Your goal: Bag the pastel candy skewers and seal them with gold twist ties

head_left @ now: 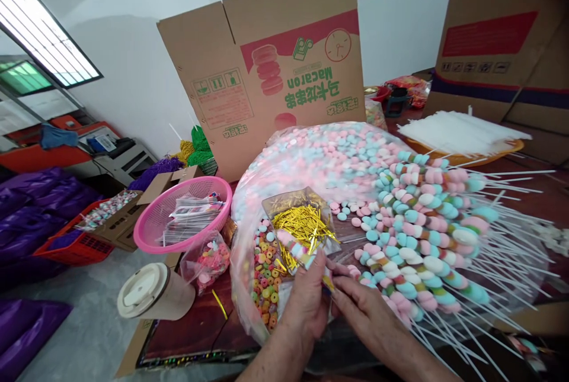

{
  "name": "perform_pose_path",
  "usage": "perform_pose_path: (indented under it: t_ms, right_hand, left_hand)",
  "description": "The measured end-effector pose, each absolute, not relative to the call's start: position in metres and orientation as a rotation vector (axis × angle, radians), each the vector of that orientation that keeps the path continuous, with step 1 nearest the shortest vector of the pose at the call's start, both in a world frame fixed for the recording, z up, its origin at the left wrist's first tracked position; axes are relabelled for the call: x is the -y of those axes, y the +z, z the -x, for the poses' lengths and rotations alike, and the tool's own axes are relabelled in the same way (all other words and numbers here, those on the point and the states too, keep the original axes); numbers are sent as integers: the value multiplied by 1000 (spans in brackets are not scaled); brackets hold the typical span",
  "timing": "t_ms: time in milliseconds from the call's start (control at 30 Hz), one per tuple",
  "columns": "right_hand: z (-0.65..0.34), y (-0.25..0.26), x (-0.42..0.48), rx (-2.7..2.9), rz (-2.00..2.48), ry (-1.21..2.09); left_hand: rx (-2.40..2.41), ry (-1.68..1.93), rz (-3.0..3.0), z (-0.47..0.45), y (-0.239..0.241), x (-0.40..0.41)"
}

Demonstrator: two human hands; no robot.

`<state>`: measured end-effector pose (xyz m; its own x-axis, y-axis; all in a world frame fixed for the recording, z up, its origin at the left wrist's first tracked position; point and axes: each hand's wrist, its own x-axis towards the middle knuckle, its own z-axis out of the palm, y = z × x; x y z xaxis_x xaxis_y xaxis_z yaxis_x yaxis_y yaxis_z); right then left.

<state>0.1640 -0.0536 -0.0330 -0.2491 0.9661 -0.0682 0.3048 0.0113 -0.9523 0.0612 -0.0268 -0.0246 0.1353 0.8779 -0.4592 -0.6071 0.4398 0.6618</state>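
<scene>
My left hand (306, 296) is closed around a marshmallow candy skewer (291, 244), which tilts up and to the left. My right hand (367, 308) pinches a gold twist tie (328, 283) at the skewer's lower end, close beside my left thumb. Just behind my hands lies an opened clear bag of gold twist ties (300, 225). Ring-shaped gummies (267, 269) sit to the left in a large plastic bag. Finished-looking candy skewers (422, 240) on white sticks are piled to the right. My fingers partly hide the held skewer's lower part.
Loose pink and blue marshmallows (320, 151) fill the bag behind. On the left stand a pink basket (140, 234) of wrappers, a lidded cup (173, 296) and a small candy bag (211, 263). White sticks (462, 130) lie on an orange tray; a cardboard box (275, 21) rises behind.
</scene>
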Motion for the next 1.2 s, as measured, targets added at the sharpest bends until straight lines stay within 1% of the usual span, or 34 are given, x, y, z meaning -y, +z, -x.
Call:
perform_pose_path:
  t_ms: [100,233,333,400,467,500,567,633,700,767,867,933,1000,1133,1200]
  right_hand:
    - [-164,-37,59,1719,1379,1171]
    - [-155,-39,58,1705,1376,1044]
    - [-157,-38,54,1655,1355,1054]
    - [-167,-36,52,1622,1369,1123]
    - [-181,-32,51,1646,1388,1181]
    - [-188,-28,51,1682,1395,1199]
    - [-199,-19,50,1773,1377,1230]
    - [-206,-10,49,1846,1347,1265]
    - [-208,-2,47,1906,1340,1299]
    - [-207,3,43,1951,1368,1255]
    - [-202,7,35,2035,1387,1085]
    - [-199,8,26,2056,1382,1032]
    - [-194,7,18,1968,1349,1123]
    - [-176,-2,13,1672,1243,1467]
    - [-162,-9,17,1714,1237,1468]
  left_hand:
    - [-956,1182,-290,-58,-28,21]
    - [-1029,1082,-404,-70,-36,27]
    - [-1074,902,-857,-58,-25,45]
    - [-1095,686,-1309,-33,-5,55]
    - [-1068,401,-1616,-2,20,55]
    - [-1093,405,-1736,13,31,51]
    - [-1333,705,-1961,35,44,35]
    - [-1470,828,-2123,45,42,17]
    - [-1405,761,-2110,44,27,6]
    - [-1332,707,-1934,36,7,6]
    - [-1222,756,-1637,19,-16,18]
    - [-1182,815,-1542,11,-23,27]
    - [-1177,862,-1498,7,-25,32]
    - [-1148,935,-1380,5,-23,37]
    - [-1122,912,-1416,7,-21,38]
